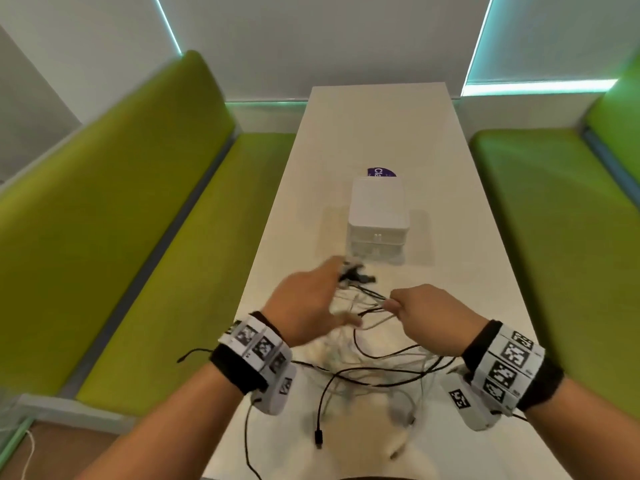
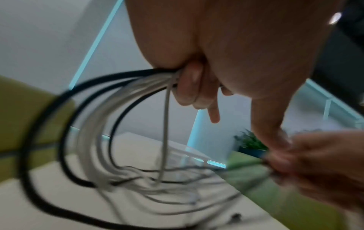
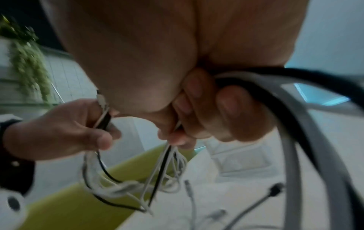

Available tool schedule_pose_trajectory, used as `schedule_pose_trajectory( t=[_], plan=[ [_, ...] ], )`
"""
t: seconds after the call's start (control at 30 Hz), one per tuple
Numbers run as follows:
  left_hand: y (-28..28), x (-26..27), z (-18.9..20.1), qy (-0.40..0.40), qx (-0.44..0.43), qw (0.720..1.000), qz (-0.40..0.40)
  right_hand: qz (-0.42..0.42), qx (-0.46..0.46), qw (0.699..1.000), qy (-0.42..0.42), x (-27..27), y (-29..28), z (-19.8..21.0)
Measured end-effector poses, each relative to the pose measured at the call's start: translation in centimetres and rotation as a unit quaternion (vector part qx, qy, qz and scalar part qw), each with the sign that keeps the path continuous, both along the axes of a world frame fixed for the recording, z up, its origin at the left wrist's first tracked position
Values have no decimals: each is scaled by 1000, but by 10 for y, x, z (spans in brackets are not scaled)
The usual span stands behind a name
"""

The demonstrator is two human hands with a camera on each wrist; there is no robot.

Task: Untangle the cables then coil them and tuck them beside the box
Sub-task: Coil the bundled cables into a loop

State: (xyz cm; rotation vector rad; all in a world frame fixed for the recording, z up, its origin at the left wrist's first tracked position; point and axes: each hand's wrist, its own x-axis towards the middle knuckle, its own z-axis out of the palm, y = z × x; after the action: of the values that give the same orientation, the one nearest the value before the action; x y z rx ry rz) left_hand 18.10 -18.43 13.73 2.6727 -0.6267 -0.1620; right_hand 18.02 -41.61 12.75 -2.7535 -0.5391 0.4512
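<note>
A booth with lime-green padded benches on either side frames a long white table, seen from above by a camera on the person's head. Near the middle of the table sits a white box with a lid, and a purple sticker peeks out behind it. In front of the box, closer to the person, a tangle of thin black and white cables sprawls over the tabletop, with several plug ends trailing toward the near edge. Both hands are raised just above this heap, each gripping part of it. The left hand has its fingers curled round a bunch of black and pale strands, with dark plug ends poking out past its fingertips toward the box. The right hand is closed in a fist round another bunch, and strands stretch between the two hands — they appear to be pulling the knot apart. The wrist views, blurred by motion, confirm each fist is clamped on several loops at once. Judging by this, the work is at an early stage: the cables remain knotted together, none is coiled, and nothing yet lies tucked beside the box — all of that is left to do.
</note>
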Motion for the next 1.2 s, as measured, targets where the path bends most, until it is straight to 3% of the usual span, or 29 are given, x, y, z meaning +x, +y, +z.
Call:
schedule_pose_trajectory(
  t=[0.1, 0.2, 0.33, 0.47, 0.63, 0.77, 0.83, 0.93, 1.0, 1.07, 1.2],
  plan=[
    [-25, -7, -11, 97, -98, 990, -17, 59, 74, 995, 33, 1, 13, 17],
    [-23, -3, -7, 151, -175, 973, -3, 23, 204, 977, 52, 3, 4, 17],
    [-14, 3, 7, 124, -145, 982, 2, -47, 256, 961, 89, 2, -7, 21],
    [-11, 12, 23, 61, -129, 989, 30, -84, 323, 927, 173, -2, -7, 17],
    [8, 18, 28, 34, -158, 982, 98, -120, 290, 946, 78, 3, -10, 8],
    [23, 24, 26, 39, -172, 973, 147, -104, 327, 929, 139, -4, -15, -5],
    [28, 26, 28, 30, -168, 972, 161, -130, 346, 921, 120, -6, -16, -5],
    [38, 27, 29, 23, -168, 966, 194, -144, 307, 938, 68, -1, -26, -6],
    [44, 27, 27, 33, -166, 963, 208, -148, 324, 929, 97, 2, -35, -8],
    [46, 27, 22, 43, -125, 968, 211, -134, 338, 923, 128, 1, -40, -9],
    [42, 23, 7, 45, 47, 981, 184, -88, 189, 977, 50, 5, -36, -10]
  ],
)
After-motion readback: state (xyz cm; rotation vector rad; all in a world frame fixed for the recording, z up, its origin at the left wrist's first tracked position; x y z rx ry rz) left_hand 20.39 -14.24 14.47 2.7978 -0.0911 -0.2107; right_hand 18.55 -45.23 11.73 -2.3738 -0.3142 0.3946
